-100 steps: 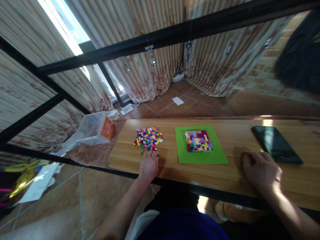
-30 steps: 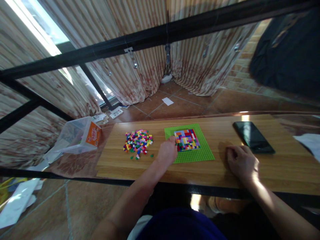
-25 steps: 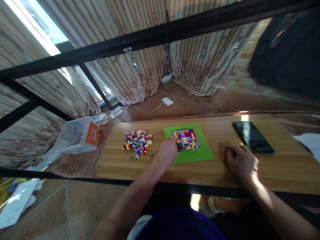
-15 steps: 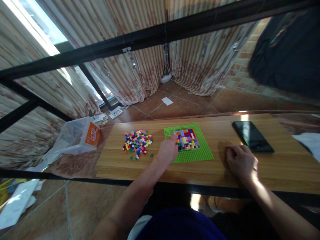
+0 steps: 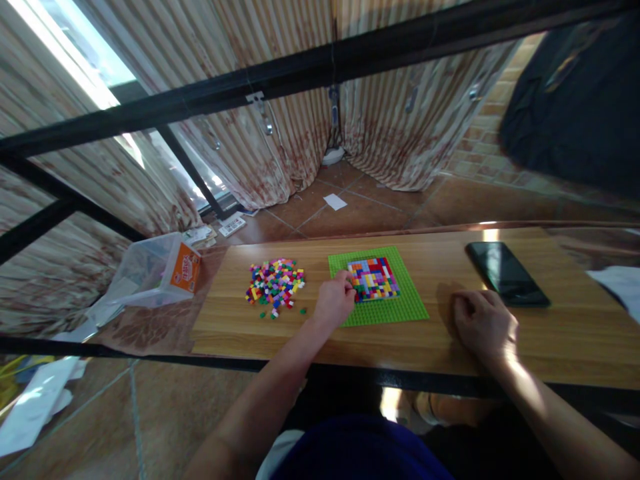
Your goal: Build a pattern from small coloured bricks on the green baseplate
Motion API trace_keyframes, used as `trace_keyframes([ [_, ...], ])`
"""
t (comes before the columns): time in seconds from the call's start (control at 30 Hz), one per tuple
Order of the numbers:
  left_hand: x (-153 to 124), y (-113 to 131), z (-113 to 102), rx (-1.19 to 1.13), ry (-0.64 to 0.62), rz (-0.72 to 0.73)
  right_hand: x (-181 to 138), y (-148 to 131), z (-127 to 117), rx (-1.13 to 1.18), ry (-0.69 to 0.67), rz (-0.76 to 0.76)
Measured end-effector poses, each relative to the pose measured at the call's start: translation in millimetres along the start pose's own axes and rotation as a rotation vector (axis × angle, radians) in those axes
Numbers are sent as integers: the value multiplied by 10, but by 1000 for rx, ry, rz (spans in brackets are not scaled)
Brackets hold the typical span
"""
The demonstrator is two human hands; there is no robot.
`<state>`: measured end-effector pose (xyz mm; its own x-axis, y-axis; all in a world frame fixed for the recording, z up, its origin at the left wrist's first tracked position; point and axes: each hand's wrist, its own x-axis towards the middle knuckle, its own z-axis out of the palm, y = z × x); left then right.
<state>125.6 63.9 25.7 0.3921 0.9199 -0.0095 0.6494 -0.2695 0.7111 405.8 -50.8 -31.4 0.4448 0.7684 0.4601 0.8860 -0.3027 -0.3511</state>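
Observation:
A green studded baseplate [image 5: 380, 313] lies on the wooden table, with a square patch of many-coloured toy bricks [image 5: 376, 279] on it. Over the plate's left side, my left hand [image 5: 335, 298] has its fingers pinched together at the left edge of the patch. Whatever may be between those fingertips is too small to make out. My right hand [image 5: 484, 325] rests curled and closed on the table, right of the baseplate, showing nothing in it. Just beyond it lies a black smartphone [image 5: 506, 275]. A pile of loose small bricks [image 5: 275, 283] is left of the plate.
On the left, off the table [image 5: 225, 333], a clear plastic box [image 5: 150, 270] with an orange label lies on its side. A black metal bar [image 5: 290, 73] crosses in front of striped curtains [image 5: 295, 140]. White paper [image 5: 620, 287] is at the far right.
The fingers of my left hand have drawn in and shifted slightly down at the patch's left edge; the index finger was stretched out before. My right hand stays in place.

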Motion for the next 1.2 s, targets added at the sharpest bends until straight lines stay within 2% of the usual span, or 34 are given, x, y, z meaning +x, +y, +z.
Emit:
trace_keyframes([
  [1.2,57,-29,95,-132,90,-132,-13,-55,-69,16,-47,32],
])
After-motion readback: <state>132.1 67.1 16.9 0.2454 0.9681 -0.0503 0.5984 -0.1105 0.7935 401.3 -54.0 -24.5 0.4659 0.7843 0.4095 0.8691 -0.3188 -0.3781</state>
